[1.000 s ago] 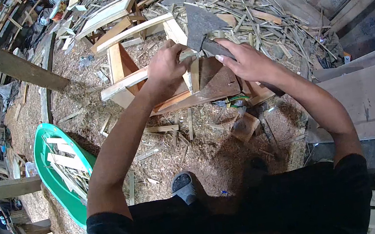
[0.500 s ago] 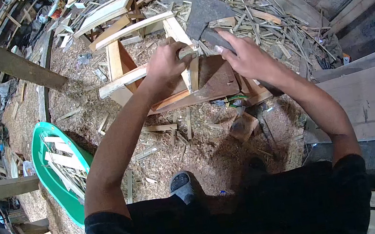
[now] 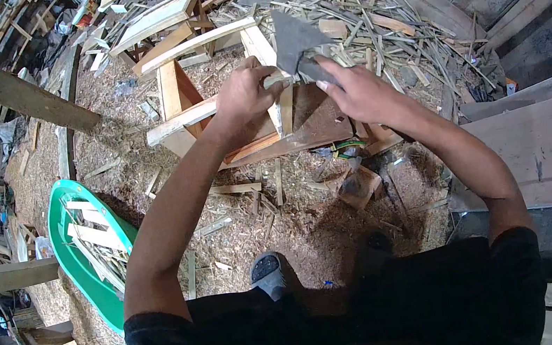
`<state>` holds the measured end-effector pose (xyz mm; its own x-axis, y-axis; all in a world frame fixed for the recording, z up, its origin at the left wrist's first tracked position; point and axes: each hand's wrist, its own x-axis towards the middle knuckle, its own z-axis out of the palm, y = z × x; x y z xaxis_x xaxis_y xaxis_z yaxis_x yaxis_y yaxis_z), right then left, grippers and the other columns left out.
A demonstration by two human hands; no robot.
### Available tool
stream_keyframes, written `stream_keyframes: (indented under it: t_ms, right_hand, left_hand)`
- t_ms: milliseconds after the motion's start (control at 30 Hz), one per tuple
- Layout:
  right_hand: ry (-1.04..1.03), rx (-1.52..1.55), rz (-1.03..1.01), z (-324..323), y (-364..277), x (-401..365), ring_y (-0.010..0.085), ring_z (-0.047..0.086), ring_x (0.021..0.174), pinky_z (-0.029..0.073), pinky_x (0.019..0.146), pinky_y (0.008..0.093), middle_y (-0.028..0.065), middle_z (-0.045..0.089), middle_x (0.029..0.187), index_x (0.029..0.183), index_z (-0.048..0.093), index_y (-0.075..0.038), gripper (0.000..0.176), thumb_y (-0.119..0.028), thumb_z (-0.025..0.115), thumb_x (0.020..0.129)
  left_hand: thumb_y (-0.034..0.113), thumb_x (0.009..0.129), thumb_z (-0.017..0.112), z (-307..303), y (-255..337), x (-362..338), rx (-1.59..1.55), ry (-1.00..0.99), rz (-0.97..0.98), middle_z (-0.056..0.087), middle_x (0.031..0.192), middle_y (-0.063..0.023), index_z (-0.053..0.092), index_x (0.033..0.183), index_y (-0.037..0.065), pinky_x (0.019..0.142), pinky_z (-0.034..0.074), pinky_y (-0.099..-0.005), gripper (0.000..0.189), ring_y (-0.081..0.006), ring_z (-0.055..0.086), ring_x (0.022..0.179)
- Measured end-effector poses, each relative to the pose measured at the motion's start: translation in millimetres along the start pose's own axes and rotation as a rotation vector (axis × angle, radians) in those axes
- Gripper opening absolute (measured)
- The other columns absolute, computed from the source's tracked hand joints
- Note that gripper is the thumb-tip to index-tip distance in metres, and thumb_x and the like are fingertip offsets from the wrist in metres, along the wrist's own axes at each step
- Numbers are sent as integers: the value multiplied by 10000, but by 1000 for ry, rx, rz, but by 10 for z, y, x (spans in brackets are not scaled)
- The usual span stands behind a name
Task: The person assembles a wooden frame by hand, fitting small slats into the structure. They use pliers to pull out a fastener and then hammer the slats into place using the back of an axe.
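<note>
Dark hatchet (image 3: pixel 296 37), blade tilted up, above pale wood strip (image 3: pixel 286 111) standing upright on block (image 3: pixel 325 122).

The left hand (image 3: pixel 244 96) is closed around a pale, narrow wooden strip (image 3: pixel 284 111) standing upright on a dark brown wooden block (image 3: pixel 321 120). The right hand (image 3: pixel 358 94) grips the handle of a dark grey steel hatchet (image 3: pixel 296 37), its blade just beside the strip's top end. A green plastic tub (image 3: pixel 71 268) holding cut slats lies on the sawdust-covered floor (image 3: pixel 298 226), well apart to the left.
</note>
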<state>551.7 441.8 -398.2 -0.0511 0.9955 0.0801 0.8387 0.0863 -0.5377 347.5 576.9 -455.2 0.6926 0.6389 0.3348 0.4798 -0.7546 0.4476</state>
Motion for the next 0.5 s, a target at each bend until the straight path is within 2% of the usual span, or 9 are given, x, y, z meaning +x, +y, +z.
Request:
stream_keyframes:
  t_ms: [67,167,267,367,467,500]
  right_hand:
    - [21,-15,-75,72,113,13,464,661,860,510,776,514,324,651,900,1383,394,16,475,-213,494,978]
    - [88,44,-90,26,152,42,469,651,902,504,801,520,324,649,945,1379,397,19,470,-198,496,974]
    - [109,147,-10,-139,-79,19,468,649,916,499,821,519,311,655,954,1372,406,18,460,-182,501,969]
    - [168,49,-119,84,101,20,399,634,1078,476,932,471,328,612,1144,1375,428,33,464,-198,516,983]
    - [-63,11,18,48,85,19,386,642,1071,475,930,472,319,617,1148,1389,412,42,475,-194,504,987]
    - [-43,4,6,26,95,23,383,644,1067,479,920,471,321,618,1148,1394,407,40,478,-195,500,988]
  left_hand:
    - [333,786,756,-3,7,-1,2,-7,11,614,891,-173,728,1054,55,723,525,-433,387,-337,658,773]
    - [337,813,726,-3,-10,7,3,-14,16,604,893,-181,727,1060,60,723,534,-444,371,-346,655,778]
    - [329,822,715,-6,8,-3,11,-10,14,598,876,-184,727,1055,57,724,538,-449,358,-346,653,779]
    - [325,817,720,-34,60,1,-4,-18,-1,598,867,-187,728,1051,54,726,537,-450,358,-346,654,782]
    - [326,814,723,-70,83,-1,-25,-54,-41,602,873,-191,728,1054,59,733,536,-448,359,-347,656,788]
    - [327,813,723,-76,86,8,-32,-72,-54,604,876,-192,727,1056,62,736,535,-447,360,-348,657,791]
